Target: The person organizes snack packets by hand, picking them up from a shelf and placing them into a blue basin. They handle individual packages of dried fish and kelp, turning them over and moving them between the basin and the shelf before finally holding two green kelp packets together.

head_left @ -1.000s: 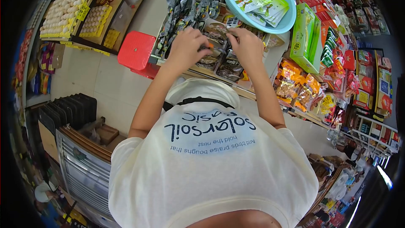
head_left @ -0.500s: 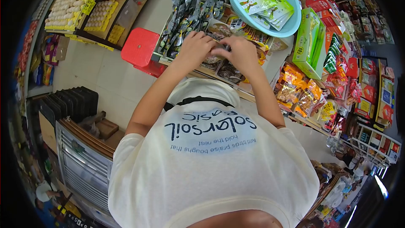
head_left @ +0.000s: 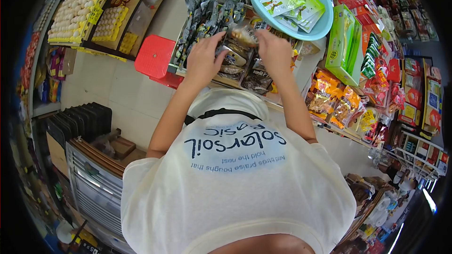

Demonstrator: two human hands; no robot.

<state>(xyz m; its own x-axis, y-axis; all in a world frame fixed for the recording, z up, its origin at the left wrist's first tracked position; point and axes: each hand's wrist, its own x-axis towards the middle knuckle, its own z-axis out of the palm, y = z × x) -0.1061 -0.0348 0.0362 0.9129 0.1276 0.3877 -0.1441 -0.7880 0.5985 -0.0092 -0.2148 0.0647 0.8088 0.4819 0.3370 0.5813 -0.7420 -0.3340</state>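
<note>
My left hand (head_left: 204, 60) is over the display bin beside the dark green packets (head_left: 200, 28), its thumb and fingers spread apart. My right hand (head_left: 274, 52) has its fingertips at a clear packet with brownish contents (head_left: 244, 35), which is tilted up and slightly blurred. Between and below my hands lie brown snack packs (head_left: 231, 69) in the bin. Darker packs (head_left: 256, 81) lie under my right hand.
A light blue basin (head_left: 328, 7) of green-and-white packets stands beyond my right hand. A red stool (head_left: 154, 57) is left of the bin. Egg trays (head_left: 84, 4) fill the upper left rack. A green box (head_left: 340, 47) and orange packs (head_left: 325, 95) are at right.
My hands have moved apart, the left one leftward and its fingers opening. A clear packet now shows raised at my right fingertips, and brown packs between my hands are uncovered.
</note>
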